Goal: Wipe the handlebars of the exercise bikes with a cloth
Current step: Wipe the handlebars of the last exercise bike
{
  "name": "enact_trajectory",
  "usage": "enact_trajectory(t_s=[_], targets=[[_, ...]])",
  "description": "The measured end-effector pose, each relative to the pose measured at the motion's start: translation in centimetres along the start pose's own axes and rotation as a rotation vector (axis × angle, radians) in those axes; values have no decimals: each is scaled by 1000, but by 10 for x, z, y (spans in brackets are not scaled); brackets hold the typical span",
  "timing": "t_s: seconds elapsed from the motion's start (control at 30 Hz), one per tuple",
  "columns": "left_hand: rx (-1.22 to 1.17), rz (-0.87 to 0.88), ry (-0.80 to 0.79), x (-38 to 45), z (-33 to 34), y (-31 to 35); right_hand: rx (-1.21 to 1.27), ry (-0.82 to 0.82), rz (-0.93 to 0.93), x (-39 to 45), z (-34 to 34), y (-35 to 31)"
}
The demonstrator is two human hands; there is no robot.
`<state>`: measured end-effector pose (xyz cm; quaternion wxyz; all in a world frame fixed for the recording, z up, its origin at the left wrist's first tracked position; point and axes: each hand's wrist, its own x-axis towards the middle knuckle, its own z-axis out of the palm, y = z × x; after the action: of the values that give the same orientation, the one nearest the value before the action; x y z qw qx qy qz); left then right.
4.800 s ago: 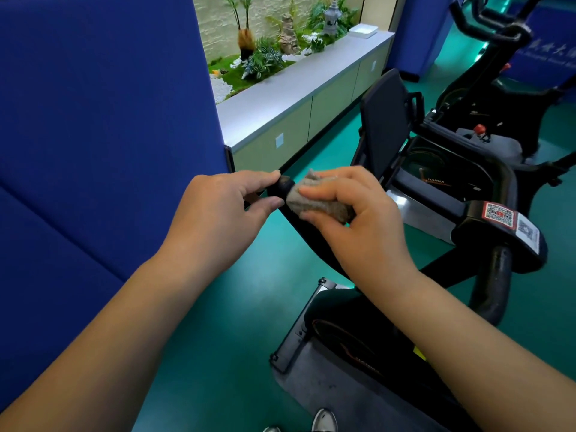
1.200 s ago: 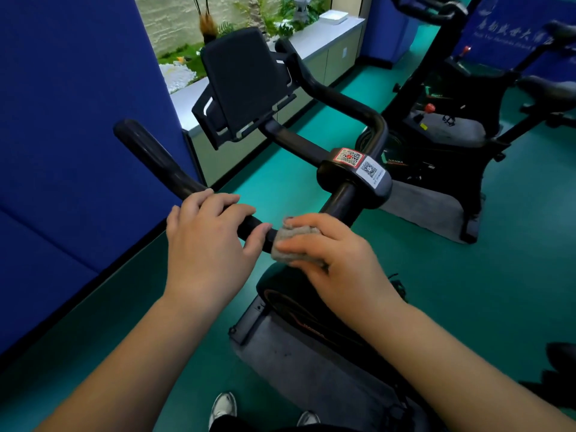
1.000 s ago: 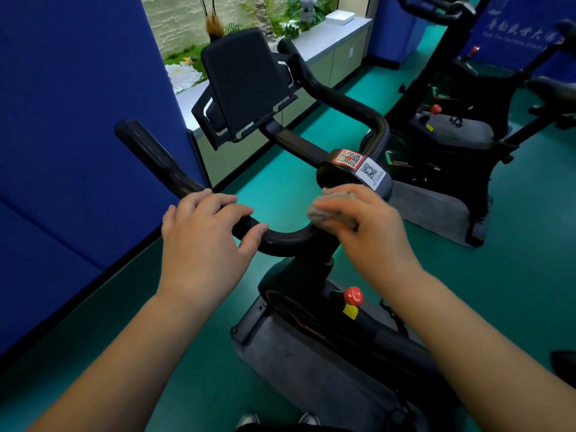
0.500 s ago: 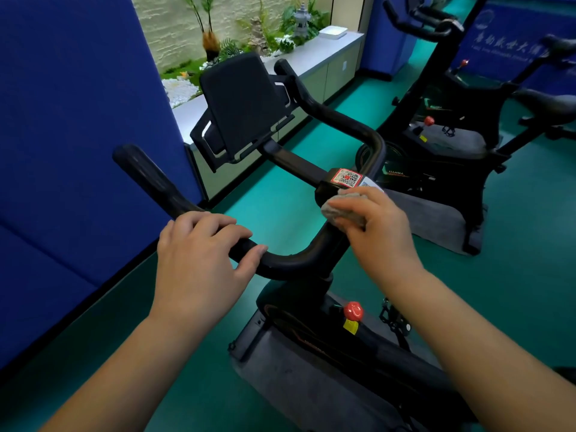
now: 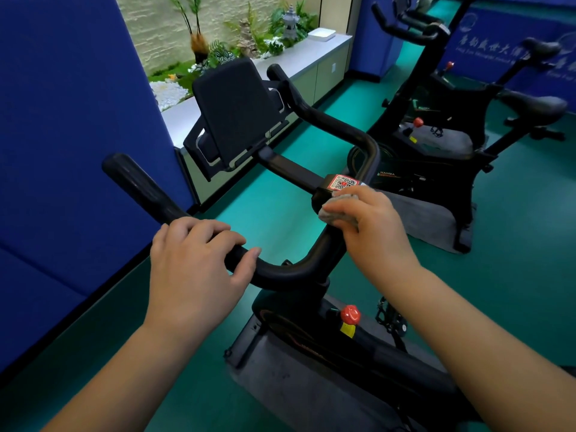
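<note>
Green gym floor point(image 5: 514, 275), blue partitions. Left hand point(image 5: 193, 263) clenched round black handlebar point(image 5: 280, 272) near its left bend. Right hand point(image 5: 371, 229) pinching grey cloth point(image 5: 335, 213) against centre clamp. Cloth judged soft, light; bar rigid, probably grippy.

Two bare forearms enter from the bottom of the frame, one from the lower left corner and one from the lower right. No sleeve shows on either arm up to the frame's edge. The left hand point(image 5: 193, 269), left of centre, wears no glove, ring or watch that can be seen. The right hand point(image 5: 371, 226), right of centre, is likewise bare at wrist and fingers. Fingernails are short and unpainted where visible. Nothing else of the person is in view.
</note>
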<state>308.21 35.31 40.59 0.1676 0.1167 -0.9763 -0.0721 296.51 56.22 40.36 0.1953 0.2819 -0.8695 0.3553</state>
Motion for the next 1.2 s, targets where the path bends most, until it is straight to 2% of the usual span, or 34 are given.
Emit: enact_trajectory(t_s=[0.1, 0.23, 0.33, 0.47, 0.63, 0.73, 0.8, 0.87, 1.0, 1.07, 1.2], targets=[[-9, 8, 10, -2, 2, -2, 49, -58, 20, -16, 1, -9], [-28, 29, 31, -1, 3, -4, 110, -114, -75, -23, -4, -23], [-29, 40, 32, 0, 2, -6, 13, -159, -36, 5, 3, -5], [-38, 55, 58, 2, 2, -12, -152, -357, -97, 24, 8, 4], [-57, 46, 90, 6, 0, -24, -104, -539, -110, 29, -9, -12], [-64, 64, 83, 7, 0, -28, -266, -564, -239, 50, 1, -6], [-65, 80, 76, 7, -1, -29, -468, -656, -325, 57, 9, -10], [-67, 87, 67, 7, -3, -32, -545, -816, -254, 61, 12, -15], [-73, 108, 64, 6, -3, -36, -291, -976, -19, 62, 4, -31], [-74, 124, 69, 6, -2, -38, -204, -994, 26, 63, 1, -33], [-69, 149, 60, 7, -4, -41, -518, -864, -142, 74, 9, -15]])
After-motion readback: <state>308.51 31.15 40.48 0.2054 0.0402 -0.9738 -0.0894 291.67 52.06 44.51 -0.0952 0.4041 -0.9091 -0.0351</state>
